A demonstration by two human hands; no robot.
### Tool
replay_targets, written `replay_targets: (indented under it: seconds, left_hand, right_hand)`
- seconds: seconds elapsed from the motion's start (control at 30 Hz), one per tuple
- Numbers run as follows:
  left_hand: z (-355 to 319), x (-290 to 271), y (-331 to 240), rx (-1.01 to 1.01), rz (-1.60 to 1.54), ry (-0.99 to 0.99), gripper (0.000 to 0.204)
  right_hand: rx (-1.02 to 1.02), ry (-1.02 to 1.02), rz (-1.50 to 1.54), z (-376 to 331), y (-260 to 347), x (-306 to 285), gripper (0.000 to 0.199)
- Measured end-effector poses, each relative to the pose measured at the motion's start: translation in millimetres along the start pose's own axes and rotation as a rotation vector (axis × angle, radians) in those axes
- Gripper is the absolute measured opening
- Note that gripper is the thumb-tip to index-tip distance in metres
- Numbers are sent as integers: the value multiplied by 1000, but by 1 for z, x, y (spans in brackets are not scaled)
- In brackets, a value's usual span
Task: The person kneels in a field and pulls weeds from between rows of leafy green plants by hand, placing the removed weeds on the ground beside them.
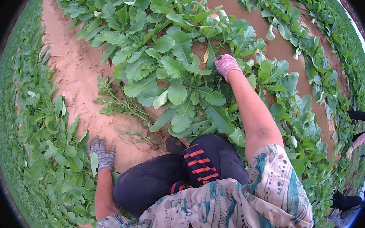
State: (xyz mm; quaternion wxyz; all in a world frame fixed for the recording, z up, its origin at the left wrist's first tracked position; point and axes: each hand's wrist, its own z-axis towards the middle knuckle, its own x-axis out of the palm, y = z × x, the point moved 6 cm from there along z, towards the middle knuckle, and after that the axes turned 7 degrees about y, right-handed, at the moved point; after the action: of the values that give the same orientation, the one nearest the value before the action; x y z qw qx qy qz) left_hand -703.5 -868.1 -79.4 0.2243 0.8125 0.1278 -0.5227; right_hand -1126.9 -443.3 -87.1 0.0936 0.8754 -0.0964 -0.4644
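Note:
My left hand (102, 153), in a grey knit glove, rests on the sandy soil at the edge of the left crop row. Its fingers are spread and it holds nothing. My right hand (227, 67), in a pink-and-white glove, reaches far into the middle row of leafy green plants (177, 91). The fingers there curl closed among the leaves, and whatever they grip is hidden. An uprooted-looking weed (118, 99) with narrow, jagged leaves lies on the soil beside the row. Just nearer is a tuft of thin grass (133, 135).
Bare sandy soil (73, 74) runs as a furrow left of the middle row. Another leafy row (49, 147) borders it at left, and more rows (301, 46) stretch away at right. My bent knees (220, 154) press near the plants. Other people (362, 131) are partly visible at the right rim.

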Motion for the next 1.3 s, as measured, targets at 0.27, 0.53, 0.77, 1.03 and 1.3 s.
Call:
replay_targets:
  seconds: [0.27,0.53,0.77,1.03,1.3]
  left_hand:
    - [2,-2,-1,20,-19,-10,63]
    - [2,4,2,35,-12,-14,61]
    - [1,0,1,31,-17,-34,62]
    - [0,3,4,22,-28,-39,61]
    - [0,3,5,53,-34,-110,59]
  right_hand:
    - [235,-149,371,61,-20,-6,71]
    - [116,-110,194,98,-22,22,52]
    - [-231,-255,1551,-5,-42,35,33]
    - [-748,135,959,-174,69,31,38]
    - [-868,116,-242,-159,189,117,33]
